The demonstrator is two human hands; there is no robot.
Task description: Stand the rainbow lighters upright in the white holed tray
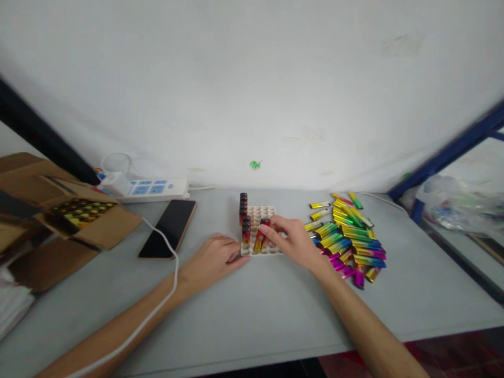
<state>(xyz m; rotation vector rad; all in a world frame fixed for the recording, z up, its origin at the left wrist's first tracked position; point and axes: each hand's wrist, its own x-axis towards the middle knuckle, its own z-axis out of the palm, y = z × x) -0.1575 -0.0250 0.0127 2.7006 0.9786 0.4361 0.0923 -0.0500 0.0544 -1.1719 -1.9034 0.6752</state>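
Note:
A white tray with round holes (pixel 264 214) lies on the grey table (pixel 252 310). Several colourful lighters (pixel 244 216) stand in its left column. My right hand (pixel 293 240) pinches one lighter (pixel 259 239) with a red and yellow body and holds it tilted over the tray's front row. My left hand (pixel 214 258) rests flat on the table, fingertips touching the tray's front left corner. A pile of loose lighters (pixel 350 239) lies just right of my right hand.
A black phone (pixel 168 228) lies left of the tray with a white cable (pixel 165 247) crossing my left forearm. A power strip (pixel 147 188) sits by the wall. An open cardboard box (pixel 81 215) with lighters stands at the left. A blue frame (pixel 444 157) stands at the right.

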